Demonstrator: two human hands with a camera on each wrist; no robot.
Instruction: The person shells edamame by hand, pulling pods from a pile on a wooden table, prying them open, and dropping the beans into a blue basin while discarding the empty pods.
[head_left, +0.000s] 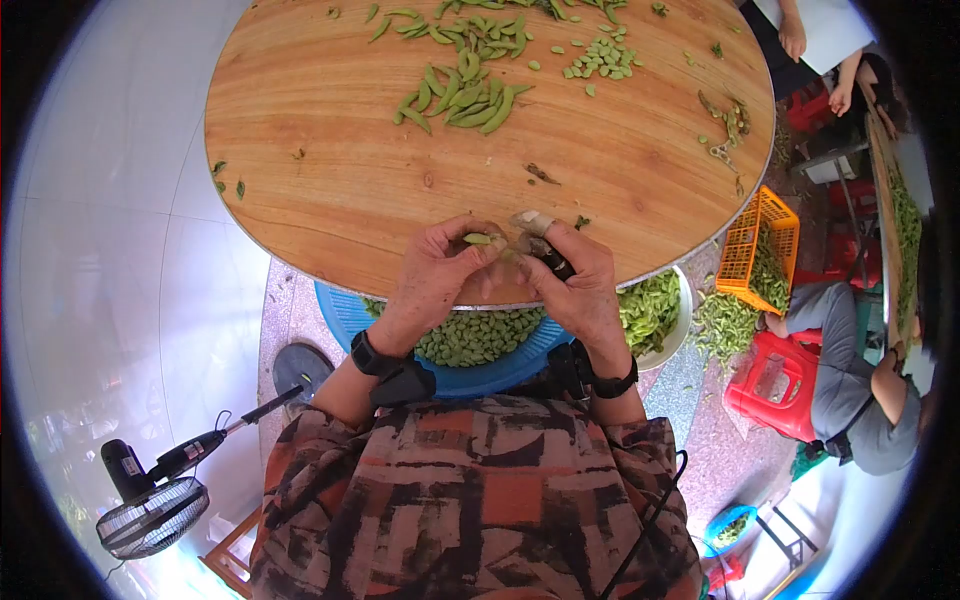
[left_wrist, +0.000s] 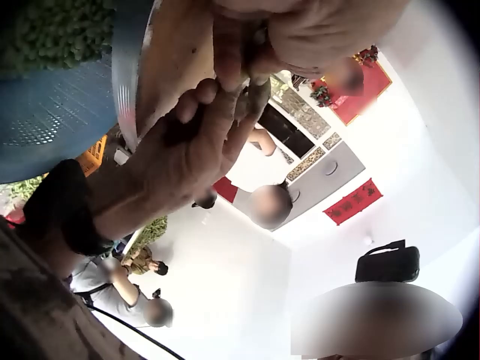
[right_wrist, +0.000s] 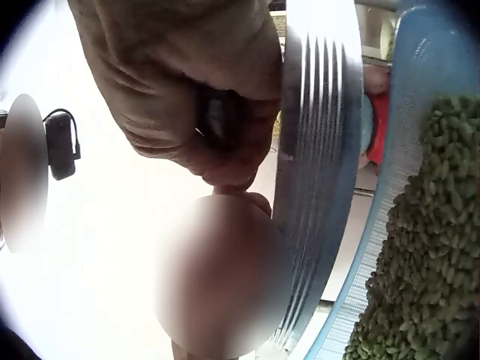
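Over the near edge of the round wooden table (head_left: 340, 220), my two hands meet at the fingertips. My left hand (head_left: 425, 275) pinches a small green soybean pod (head_left: 478, 239) between thumb and fingers. Curled beside it, my right hand (head_left: 585, 280) holds a small dark object (head_left: 550, 256) against the palm; its kind cannot be told. A pale covering (head_left: 533, 220) wraps one right fingertip. Below the hands, a blue plastic basket (head_left: 335, 312) holds a heap of shelled green beans (head_left: 480, 338). In the right wrist view, the curled fingers hide most of the dark object.
Whole pods (head_left: 470, 95) lie farther back on the table, beside loose shelled beans (head_left: 605, 58). A bowl (head_left: 684, 310) of green pods stands right of the basket. Beyond are an orange crate (head_left: 738, 250), a red stool (head_left: 765, 385) and a seated person (head_left: 850, 390). A fan (head_left: 150, 515) stands left.
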